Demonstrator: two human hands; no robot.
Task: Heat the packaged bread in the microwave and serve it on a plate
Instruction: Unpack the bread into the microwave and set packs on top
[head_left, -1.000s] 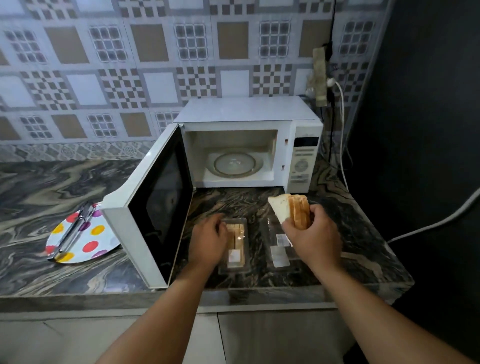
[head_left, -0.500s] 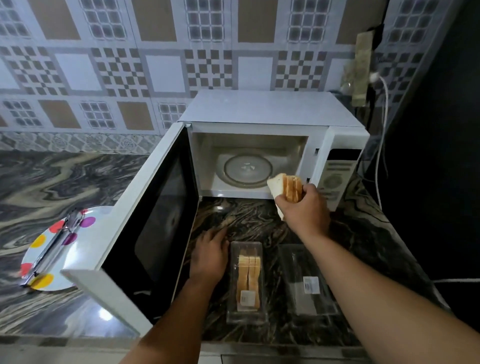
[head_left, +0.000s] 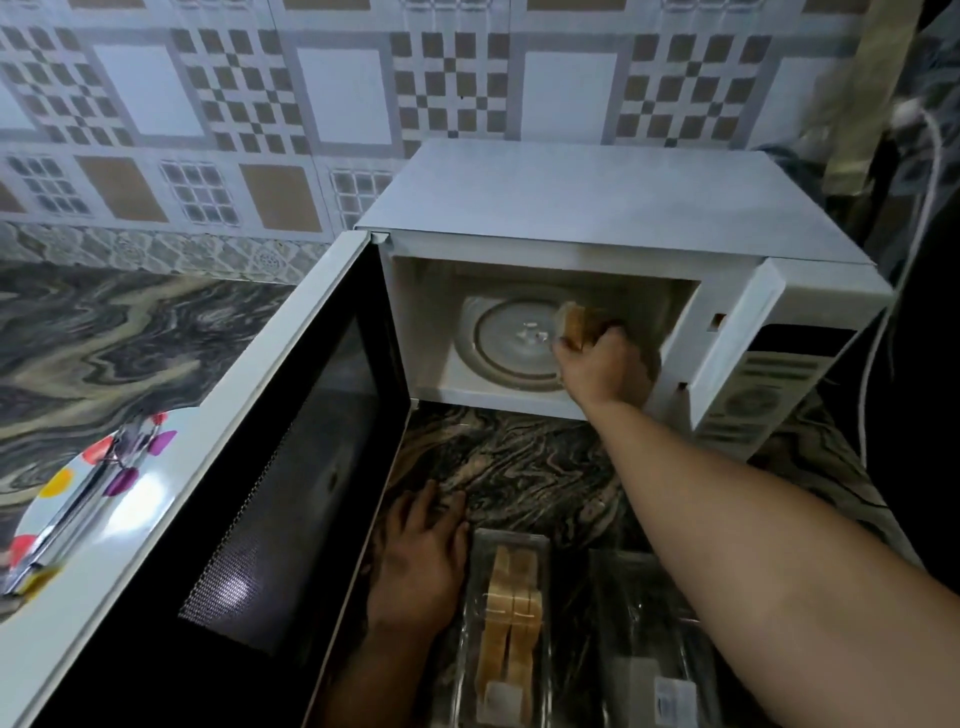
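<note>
Head view is showing my right hand (head_left: 602, 371) reaching into the open microwave (head_left: 597, 208), its fingers (head_left: 566, 358) curling round the bread slices (head_left: 574, 325) and holding them just above the right side of the glass turntable (head_left: 504, 343). I cannot tell whether the bread is touching the glass. My left hand (head_left: 421, 561) is lying flat on the counter (head_left: 524, 467), fingers straight and gripping nothing, between the swung-out microwave door (head_left: 249, 499) and a clear plastic bread tray (head_left: 511, 618).

That tray is still carrying several slices standing on edge, with a small white label at its near end; the print is too blurred for me to read. Just to its right a second clear package (head_left: 649, 639) is lying under my right forearm, also wearing a white label with a bluish mark I cannot make out. The microwave's control panel (head_left: 763, 384) is showing rows of markings and a round dial, none legible.

Left of the door, a white plate (head_left: 130, 509) with coloured dots is sitting on the counter, with metal tongs (head_left: 78, 514) resting across it. The counter is dark swirled marble. Behind it the wall is carrying grey, white and tan patterned tiles, and white cables (head_left: 893, 291) are hanging at the right.
</note>
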